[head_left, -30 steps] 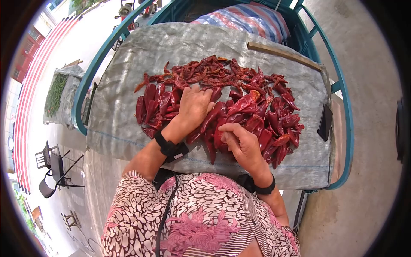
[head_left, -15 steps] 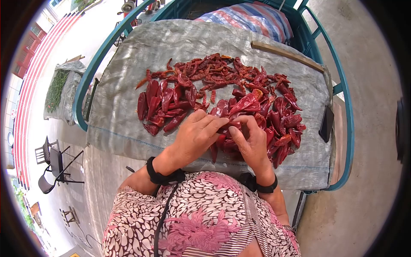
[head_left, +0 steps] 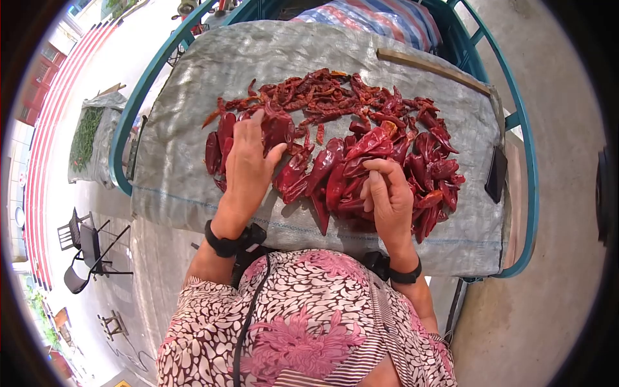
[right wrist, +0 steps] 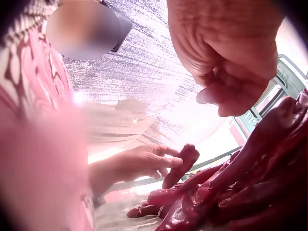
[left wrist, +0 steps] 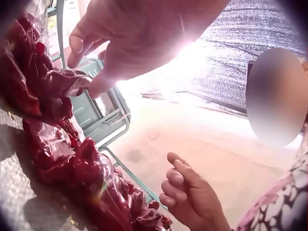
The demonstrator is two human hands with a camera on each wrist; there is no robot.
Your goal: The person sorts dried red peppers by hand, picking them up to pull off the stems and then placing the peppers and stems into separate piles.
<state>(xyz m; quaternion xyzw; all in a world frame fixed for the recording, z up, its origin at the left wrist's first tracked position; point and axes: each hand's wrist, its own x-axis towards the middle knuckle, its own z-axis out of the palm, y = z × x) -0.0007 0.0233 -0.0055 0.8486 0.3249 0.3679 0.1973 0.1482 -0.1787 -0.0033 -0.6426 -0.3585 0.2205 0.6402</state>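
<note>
My left hand [head_left: 248, 168] is over the left group of glossy dried red peppers [head_left: 213, 155], fingers stretched forward and thumb spread. A dark red pepper [head_left: 278, 129] lies beyond the gap between thumb and fingers. In the right wrist view a pepper [right wrist: 190, 154] stands steeply tilted at the left hand's fingertips. My right hand [head_left: 392, 200] hovers at the near side of the larger right heap [head_left: 425, 168], its fingers curled and thumb against the index finger. Nothing shows in its grasp in the left wrist view. Smaller wrinkled peppers [head_left: 316, 97] form a band behind.
A grey woven sheet [head_left: 174, 129] covers the bed of a teal-railed cart [head_left: 521, 161]. A wooden strip [head_left: 432, 71] lies at the back right, a black phone [head_left: 496, 174] at the right edge. Behind is a striped bag [head_left: 380, 26]; chairs [head_left: 93, 251] stand left.
My left hand first came back from the left group to meet the right hand over the heap, then moved left and forward again, fingers spreading. The right hand stays near the heap.
</note>
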